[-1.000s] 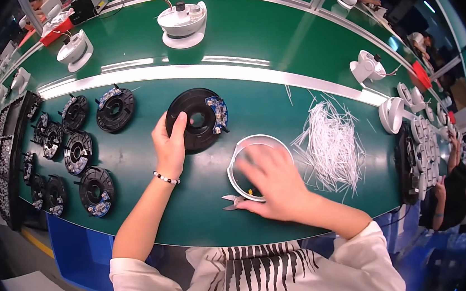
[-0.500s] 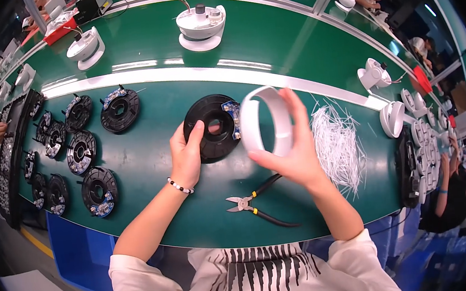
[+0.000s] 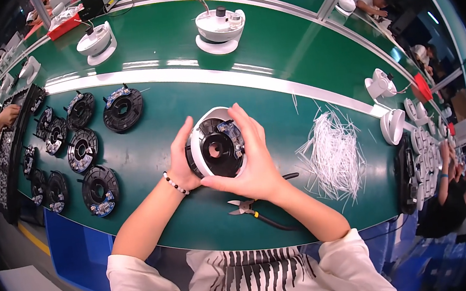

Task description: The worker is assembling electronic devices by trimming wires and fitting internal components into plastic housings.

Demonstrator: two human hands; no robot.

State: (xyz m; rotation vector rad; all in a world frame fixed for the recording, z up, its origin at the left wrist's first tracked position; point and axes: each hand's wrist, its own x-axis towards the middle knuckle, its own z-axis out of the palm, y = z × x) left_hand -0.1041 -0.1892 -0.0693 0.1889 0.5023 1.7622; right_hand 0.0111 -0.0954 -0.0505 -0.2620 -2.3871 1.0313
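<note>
Between my hands, above the green mat, a white plastic ring (image 3: 198, 155) sits around or over a round black base (image 3: 209, 130) with a blue circuit board at its right side. My left hand (image 3: 178, 156) holds the black base from the left, its thumb pointing up along the rim. My right hand (image 3: 254, 163) grips the white ring from the right, fingers over the far edge and thumb at the near edge. Whether the ring is fully seated cannot be made out. Diagonal cutters (image 3: 256, 213) lie below my right hand, partly hidden by the forearm.
Several black round bases with blue boards (image 3: 100, 189) lie at the left. A heap of white strips (image 3: 332, 155) is at the right. Beyond the metal rail, white housings (image 3: 220, 26) stand on a green conveyor belt (image 3: 155, 40). A co-worker's hand (image 3: 9, 115) touches a black tray at far left.
My right hand has moved left and brought the white ring onto the black base. The white housings on the belt have shifted slightly right in view.
</note>
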